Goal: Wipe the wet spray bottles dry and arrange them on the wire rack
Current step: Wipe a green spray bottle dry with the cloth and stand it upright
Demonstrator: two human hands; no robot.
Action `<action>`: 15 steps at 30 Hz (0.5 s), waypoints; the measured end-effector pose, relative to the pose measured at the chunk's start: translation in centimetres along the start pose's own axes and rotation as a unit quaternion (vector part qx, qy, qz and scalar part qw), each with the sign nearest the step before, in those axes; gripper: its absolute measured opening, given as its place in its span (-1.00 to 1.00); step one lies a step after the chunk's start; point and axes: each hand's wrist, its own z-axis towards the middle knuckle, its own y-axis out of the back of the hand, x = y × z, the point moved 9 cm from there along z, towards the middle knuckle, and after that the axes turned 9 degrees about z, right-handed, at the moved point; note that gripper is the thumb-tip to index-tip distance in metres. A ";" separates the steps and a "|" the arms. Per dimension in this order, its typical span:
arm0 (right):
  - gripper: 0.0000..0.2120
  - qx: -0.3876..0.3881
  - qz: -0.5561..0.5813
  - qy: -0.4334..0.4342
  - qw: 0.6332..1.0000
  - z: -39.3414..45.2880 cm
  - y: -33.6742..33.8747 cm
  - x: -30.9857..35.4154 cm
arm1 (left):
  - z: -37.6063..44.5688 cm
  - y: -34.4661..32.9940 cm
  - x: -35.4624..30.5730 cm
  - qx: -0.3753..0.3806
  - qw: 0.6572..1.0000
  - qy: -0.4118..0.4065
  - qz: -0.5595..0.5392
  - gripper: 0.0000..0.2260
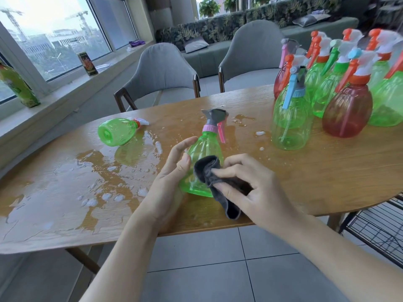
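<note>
A green spray bottle (204, 149) with a pink collar, pink trigger and grey nozzle is tilted above the table's near edge. My left hand (174, 171) holds its left side, fingers fairly straight along the body. My right hand (250, 188) grips a dark grey cloth (209, 171) and presses it against the bottle's lower right side. Another green bottle (116, 131) lies on its side in the puddle at the left. Several green and red bottles (346, 110) stand upright at the back right. A black wire rack (379, 227) is low at the right, beside the table.
The wooden table (305, 182) has a wide puddle (87, 177) over its left half. Two grey chairs (161, 70) stand behind it. A can (88, 63) and a green bottle (17, 86) sit on the window sill. Grey floor tiles lie below.
</note>
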 end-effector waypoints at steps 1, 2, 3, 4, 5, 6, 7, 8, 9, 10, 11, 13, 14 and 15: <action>-0.84 0.024 -0.012 0.012 1.000 -0.3 -0.7 0.2 | 0.0 0.1 -0.1 -0.008 1.000 0.002 0.020 -0.55; -0.85 0.042 -0.024 0.037 0.998 -0.5 -1.3 0.8 | 0.0 0.1 -0.4 -0.021 0.999 -0.001 0.036 -0.60; -0.86 0.060 -0.030 0.057 0.996 -0.8 -1.8 1.2 | 0.0 0.3 -0.2 -0.025 0.999 0.000 0.043 -0.64; -0.86 0.071 -0.037 0.074 0.994 -0.9 -2.2 1.4 | 0.0 0.5 0.0 -0.027 0.999 0.000 0.047 -0.67; -0.85 0.076 -0.049 0.086 0.992 -1.0 -2.4 1.6 | 0.0 0.6 0.2 -0.024 0.999 0.005 0.047 -0.68; -0.84 0.076 -0.054 0.095 0.991 -1.0 -2.4 1.6 | -0.1 0.6 0.1 -0.029 0.999 0.006 0.046 -0.67; -0.83 0.074 -0.057 0.101 0.991 -0.8 -2.3 1.5 | -0.1 0.6 0.2 -0.026 0.999 0.006 0.043 -0.66; -0.82 0.063 -0.056 0.103 0.991 -0.6 -2.0 1.5 | 0.0 0.7 0.4 -0.022 0.999 0.007 0.036 -0.65; -0.81 0.049 -0.057 0.102 0.992 -0.2 -1.6 1.5 | 0.0 0.6 0.6 -0.014 1.000 0.004 0.023 -0.66; -0.81 0.027 -0.058 0.098 0.993 0.2 -1.1 1.5 | 0.0 0.5 0.6 -0.006 1.000 0.001 0.008 -0.67; -0.80 0.005 -0.060 0.090 0.994 0.6 -0.5 1.3 | -0.1 0.4 0.6 0.004 1.000 -0.003 -0.001 -0.68; -0.79 -0.035 -0.062 0.061 0.996 1.5 0.7 0.6 | -0.2 0.5 0.3 0.019 1.000 -0.012 -0.003 -0.67; -0.78 -0.054 -0.056 0.039 0.996 2.0 1.3 0.1 | -0.2 0.7 0.2 0.026 1.000 -0.016 0.000 -0.66; -0.78 -0.071 -0.042 0.012 0.996 2.3 1.9 -0.6 | -0.2 0.7 0.1 0.036 0.999 -0.020 0.003 -0.65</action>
